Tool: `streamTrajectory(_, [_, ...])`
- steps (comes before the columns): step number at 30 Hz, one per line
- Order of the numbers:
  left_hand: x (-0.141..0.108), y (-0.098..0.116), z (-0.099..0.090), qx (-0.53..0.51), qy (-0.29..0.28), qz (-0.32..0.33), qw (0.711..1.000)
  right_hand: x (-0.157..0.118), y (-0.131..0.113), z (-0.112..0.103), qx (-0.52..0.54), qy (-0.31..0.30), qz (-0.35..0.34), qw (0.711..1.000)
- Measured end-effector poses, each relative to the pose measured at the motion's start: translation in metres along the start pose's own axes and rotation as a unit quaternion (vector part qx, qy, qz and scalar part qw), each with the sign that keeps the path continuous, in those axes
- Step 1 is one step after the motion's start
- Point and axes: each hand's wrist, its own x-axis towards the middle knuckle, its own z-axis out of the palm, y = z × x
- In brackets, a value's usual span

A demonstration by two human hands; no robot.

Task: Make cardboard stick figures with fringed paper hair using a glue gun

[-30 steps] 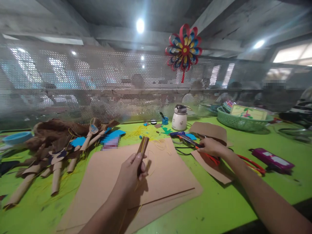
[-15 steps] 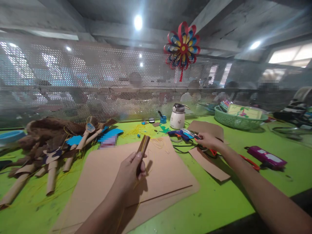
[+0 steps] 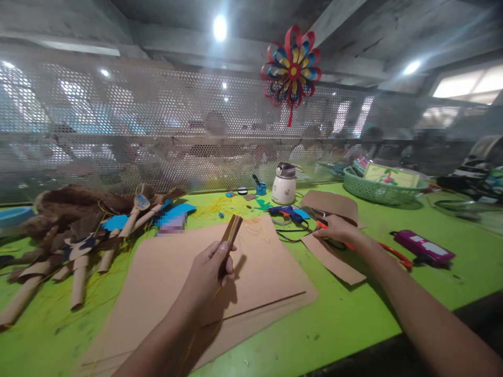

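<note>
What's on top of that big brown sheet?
Thin yellow strands lie on the brown sheet near its far edge. The left hand, gripping a brown strip, is above it. The hand and forearm hide part of it, so I can't see there.

On my feed, I register an upright white bottle before a perforated panel. A multicoloured flower ornament hangs above the bottle. Right: green basket. Far left: blue bowl.

Room right of left fingers, glue gun beyond (bottle behind)
</note>
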Motion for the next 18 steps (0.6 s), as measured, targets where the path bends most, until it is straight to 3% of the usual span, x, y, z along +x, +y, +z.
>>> streamTrajectory(4, [-0.004, 0.003, 0.003, 0.012, 0.007, 0.004, 1.0, 0.005, -0.015, -0.004, -0.026, 0.019, -0.014, 0.999])
streamTrajectory(12, [-0.008, 0.005, 0.008, -0.014, 0.006, -0.019, 1.0, 0.034, -0.07, -0.018, -0.064, 0.024, -0.041, 0.997])
streamTrajectory(18, [-0.014, 0.013, 0.01, 0.005, -0.002, 0.009, 1.0, 0.076, -0.097, -0.005, -0.095, 0.001, -0.053, 0.994])
